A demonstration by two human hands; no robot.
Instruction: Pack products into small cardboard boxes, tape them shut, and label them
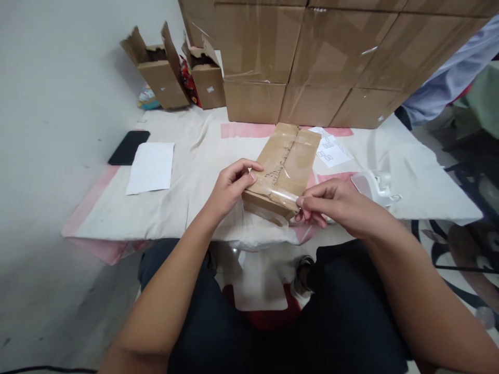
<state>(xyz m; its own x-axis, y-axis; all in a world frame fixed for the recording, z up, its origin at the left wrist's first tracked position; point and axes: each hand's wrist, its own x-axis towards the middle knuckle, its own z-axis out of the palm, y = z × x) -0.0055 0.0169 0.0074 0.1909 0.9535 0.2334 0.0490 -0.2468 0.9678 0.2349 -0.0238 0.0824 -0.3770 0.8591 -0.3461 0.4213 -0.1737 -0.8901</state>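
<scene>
A brown cardboard box (290, 156) lies on the cloth-covered table, with clear tape and a dark jagged line of marks along its top. At its near left corner, my left hand (235, 184) grips the box, thumb and fingers on the top edge. A shiny strip of clear tape (284, 198) runs across the near edge. My right hand (329, 203) pinches this strip at the near right corner, its lower fingers partly hidden. Just right of that hand sits a white tape dispenser (375, 187).
Stacked taped cartons (323, 62) line the table's back. Two open boxes (166, 83) and colourful packets (187, 80) stand back left. A white sheet (151, 168) overlaps a black flat object (129, 147) at left. Printed paper (331, 150) lies behind the box. The wall (50, 130) is left.
</scene>
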